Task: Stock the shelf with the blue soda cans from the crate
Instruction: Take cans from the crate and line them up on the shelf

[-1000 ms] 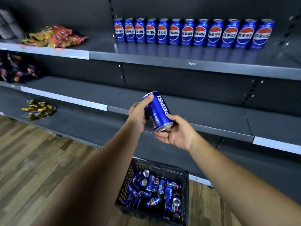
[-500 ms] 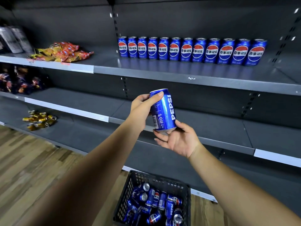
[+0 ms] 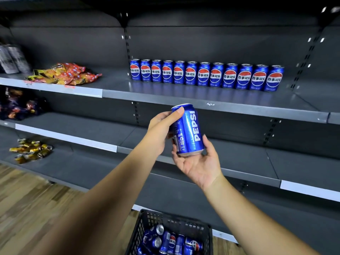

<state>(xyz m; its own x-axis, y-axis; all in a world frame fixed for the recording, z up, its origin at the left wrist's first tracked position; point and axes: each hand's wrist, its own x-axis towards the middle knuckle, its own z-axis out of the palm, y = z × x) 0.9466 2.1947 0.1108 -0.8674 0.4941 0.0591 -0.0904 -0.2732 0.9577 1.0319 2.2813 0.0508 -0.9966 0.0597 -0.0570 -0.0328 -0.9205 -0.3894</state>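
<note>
Crate point(image 3: 147, 225) of cans below the hands. Left hand point(image 3: 160, 129) grips upright blue can point(image 3: 188, 129) by its side; right hand point(image 3: 198, 162) cups its base, fingers loosely curled. Can row point(image 3: 204, 75) on shelf point(image 3: 202, 103) beyond, above.

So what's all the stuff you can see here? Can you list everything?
Can in hands: one, blue, upright, held in front of the shelves.
Row of cans: twelve, blue with red and white logos, upright in a line on the upper shelf.
Crate: one, black, on the floor at the bottom, with more blue cans lying inside.
Snack bags: a pile, red and yellow, left on the upper shelf.
Dark packets: a pile, dark with orange, left on the middle shelf.
Gold packets: a small pile, lower shelf at left.
Silver items: too blurred to count, far left of the upper shelf.
Floor: brown wood.
Left hand: grips the can's side.
Right hand: cups the can's bottom.
</note>
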